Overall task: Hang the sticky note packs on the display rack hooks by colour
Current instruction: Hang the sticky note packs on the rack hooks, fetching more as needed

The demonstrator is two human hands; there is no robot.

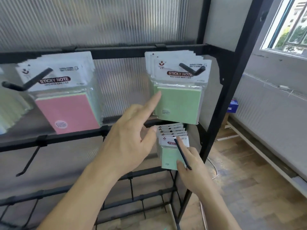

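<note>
On the black display rack (pixel 232 80), a stack of green sticky note packs (pixel 181 103) hangs from the upper right hook (pixel 191 69). To the left, a stack fronted by a pink pack (pixel 66 110) hangs on another hook (pixel 28 82). Below the green stack, several more green packs (pixel 169 156) sit on a thin lower hook (pixel 182 153). My left hand (pixel 129 136) has its index finger stretched out, touching the left edge of the upper green pack. My right hand (pixel 192 165) holds the front lower green pack, thumb on its face, index finger beside the hook.
An empty hook (pixel 28 161) juts from the middle bar at lower left, and more bare hooks line the bottom bars (pixel 142 208). Ribbed translucent panels back the rack. A blue box (pixel 232 105), a wall heater and a window are at right, over a wooden floor.
</note>
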